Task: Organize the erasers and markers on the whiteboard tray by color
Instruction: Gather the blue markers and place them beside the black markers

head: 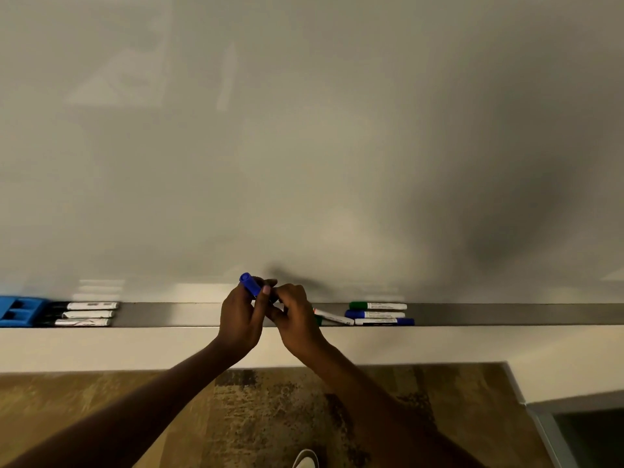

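Both hands meet above the middle of the whiteboard tray (175,315). My left hand (240,319) grips a blue marker (250,283) whose cap end sticks up and left. My right hand (293,315) pinches the marker's other end, which is hidden by the fingers. On the tray's left lie a blue eraser (18,311) and three black markers (84,314). Right of my hands lie a green marker (378,306), two blue markers (375,314), and a tilted marker (332,316) with a red tip.
The whiteboard (304,130) fills the view above the tray. A white ledge (101,347) runs below it. Patterned floor (270,417) lies underneath, and a shoe tip (305,459) shows at the bottom edge. The right stretch of the tray is bare metal.
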Demonstrator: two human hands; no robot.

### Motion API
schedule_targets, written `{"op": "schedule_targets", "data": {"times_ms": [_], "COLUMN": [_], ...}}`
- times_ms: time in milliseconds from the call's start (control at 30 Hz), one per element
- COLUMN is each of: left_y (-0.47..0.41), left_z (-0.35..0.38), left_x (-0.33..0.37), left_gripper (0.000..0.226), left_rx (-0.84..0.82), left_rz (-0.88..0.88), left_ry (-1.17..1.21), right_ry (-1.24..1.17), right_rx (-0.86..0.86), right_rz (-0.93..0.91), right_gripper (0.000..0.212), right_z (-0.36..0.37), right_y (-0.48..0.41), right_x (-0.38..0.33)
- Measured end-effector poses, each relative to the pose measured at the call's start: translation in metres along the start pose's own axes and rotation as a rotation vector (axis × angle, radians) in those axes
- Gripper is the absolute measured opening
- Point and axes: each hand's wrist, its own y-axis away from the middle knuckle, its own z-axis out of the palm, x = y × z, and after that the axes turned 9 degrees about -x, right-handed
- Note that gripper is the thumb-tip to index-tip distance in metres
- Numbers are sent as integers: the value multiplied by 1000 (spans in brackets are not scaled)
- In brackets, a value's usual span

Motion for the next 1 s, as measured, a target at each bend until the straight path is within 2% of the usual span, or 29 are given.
{"op": "schedule_targets", "data": {"times_ms": [100, 200, 267, 367, 467, 533, 633, 733, 1000], "left_y": [-3, -6, -5, -4, -2, -1, -1, 0, 2], "left_z": [4, 5, 5, 6, 9, 12, 14, 16, 22], "left_x": [5, 9, 11, 14, 14, 13, 14, 14, 9], "left_gripper": [29, 30, 34, 40, 43, 38, 29, 33, 19], "left_rx": [9, 11, 6, -4, -19, -33, -56, -63, -78], "left_rz": [-7, -12, -11, -10, -15, -31, -30, -4, 17], "left_ry": [4, 19, 24, 32, 30, 23, 20, 33, 40], "right_ry": [-1, 8, 82, 308, 589, 655, 714, 763, 700], "right_rx": [37, 219, 342, 430, 411, 378, 352, 329, 287], "right_rz": [-6, 83, 231, 557, 881, 992, 1037, 1045, 1069], "right_gripper": [25, 17, 12, 17, 35, 49, 53, 52, 63], "right_z": [-20, -47, -69, -102, -123, -129, -132, -131, -141], "right_y": [7, 16, 20, 31, 46, 53, 59, 61, 61], "right_x": [10, 31, 52, 84, 103, 108, 115, 117, 118]}}
